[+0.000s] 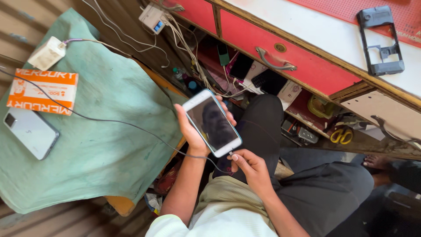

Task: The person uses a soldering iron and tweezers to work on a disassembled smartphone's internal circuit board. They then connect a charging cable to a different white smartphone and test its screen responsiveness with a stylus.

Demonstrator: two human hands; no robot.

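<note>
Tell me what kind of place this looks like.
Probably a small phone repair stall. The left hand holds a smartphone while the right hand is at its cable; a bare phone frame lies on the counter, and spare phones fill the shelf under the red drawer.

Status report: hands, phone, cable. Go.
Left hand grips phone, screen dark. Right hand pinches cable plug at phone's bottom port. Nothing in the way.

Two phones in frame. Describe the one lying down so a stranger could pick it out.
Find the green cloth draped over the stool on the left. Near its left edge, just below the orange cardboard box, lies the white slab phone, back up. Unlike the blue-edged phone with the dark screen in the left hand, it has no cable and no hand on it.
</note>
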